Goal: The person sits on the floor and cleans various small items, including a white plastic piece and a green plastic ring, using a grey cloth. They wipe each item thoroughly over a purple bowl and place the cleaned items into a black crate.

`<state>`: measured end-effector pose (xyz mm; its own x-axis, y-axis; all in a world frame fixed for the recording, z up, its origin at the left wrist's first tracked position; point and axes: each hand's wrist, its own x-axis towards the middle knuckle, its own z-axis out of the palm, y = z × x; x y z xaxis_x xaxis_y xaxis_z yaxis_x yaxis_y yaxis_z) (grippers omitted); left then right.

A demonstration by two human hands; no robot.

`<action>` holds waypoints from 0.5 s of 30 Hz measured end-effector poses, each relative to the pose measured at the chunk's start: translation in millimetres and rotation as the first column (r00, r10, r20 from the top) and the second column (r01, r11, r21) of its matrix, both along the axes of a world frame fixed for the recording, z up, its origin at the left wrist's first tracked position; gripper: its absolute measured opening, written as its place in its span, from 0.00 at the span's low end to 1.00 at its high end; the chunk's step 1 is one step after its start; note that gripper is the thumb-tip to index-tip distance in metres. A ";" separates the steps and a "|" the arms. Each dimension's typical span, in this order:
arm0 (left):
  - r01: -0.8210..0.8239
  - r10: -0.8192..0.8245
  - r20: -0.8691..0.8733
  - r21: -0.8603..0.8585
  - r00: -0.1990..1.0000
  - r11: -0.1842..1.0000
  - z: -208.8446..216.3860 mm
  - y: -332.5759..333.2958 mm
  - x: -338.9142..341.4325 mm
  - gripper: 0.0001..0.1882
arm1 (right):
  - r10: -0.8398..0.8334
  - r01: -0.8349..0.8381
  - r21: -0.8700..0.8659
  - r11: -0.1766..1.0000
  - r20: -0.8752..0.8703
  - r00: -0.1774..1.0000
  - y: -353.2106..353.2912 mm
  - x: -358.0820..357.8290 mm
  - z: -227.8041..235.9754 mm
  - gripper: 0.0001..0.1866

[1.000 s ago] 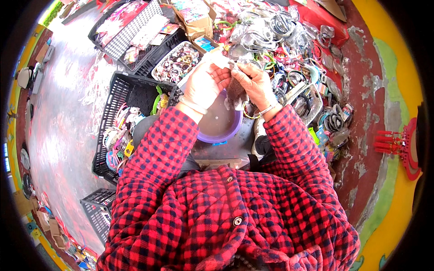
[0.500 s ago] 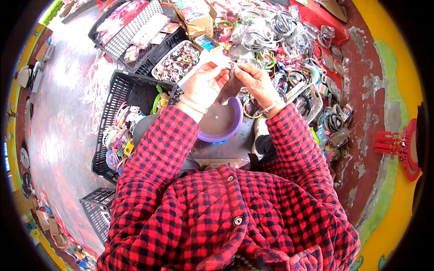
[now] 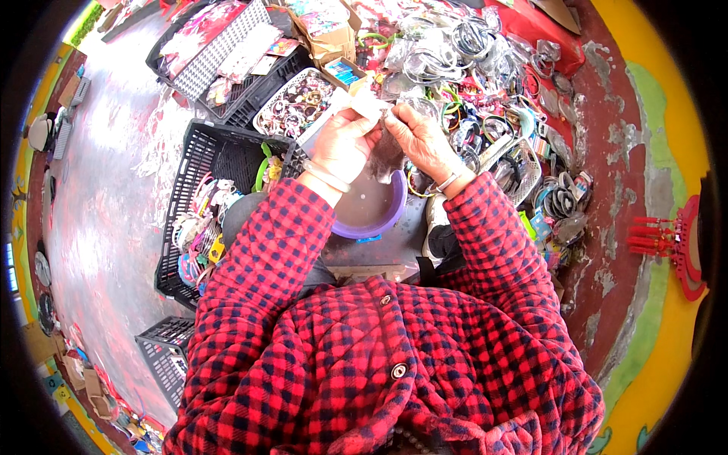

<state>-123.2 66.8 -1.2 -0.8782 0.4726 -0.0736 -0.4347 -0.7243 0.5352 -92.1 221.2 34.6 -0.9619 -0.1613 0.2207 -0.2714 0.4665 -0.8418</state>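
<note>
Over the purple basin of murky brownish water, my two hands are close together. My left hand is closed, its thumb and fingers around a white, crumpled-looking piece that is overexposed. My right hand pinches the top of a limp dark brown cloth, which hangs down between the hands. Its lower end has a pale spot and reaches the basin's far rim. Whether my left fingers also touch the cloth is hidden. Each wrist wears a light bangle.
At left stands a black crate with hairbands and trinkets. Beyond the hands are a white basket of small hair ties, a cardboard box and a heap of bagged hoops. A shoe stands right of the basin.
The brown cloth has swung and spread a little to the right below my fingers. My right hand has shifted slightly left; my left hand has barely moved.
</note>
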 end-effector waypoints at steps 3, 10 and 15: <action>0.014 -0.014 -0.010 -0.006 1.000 1.000 -8.1 -0.6 -1.4 0.13 | -0.038 0.040 0.029 0.999 -0.060 0.997 -5.6 2.0 0.6 0.07; 0.009 -0.009 -0.012 0.009 1.000 1.000 -2.5 5.1 2.0 0.10 | -0.141 0.154 0.080 0.985 -0.153 0.978 -12.1 3.0 -6.2 0.07; 0.030 -0.030 0.005 0.061 1.000 0.998 3.7 6.8 7.6 0.11 | -0.144 0.154 0.099 0.983 -0.106 0.984 -12.1 2.8 -7.3 0.07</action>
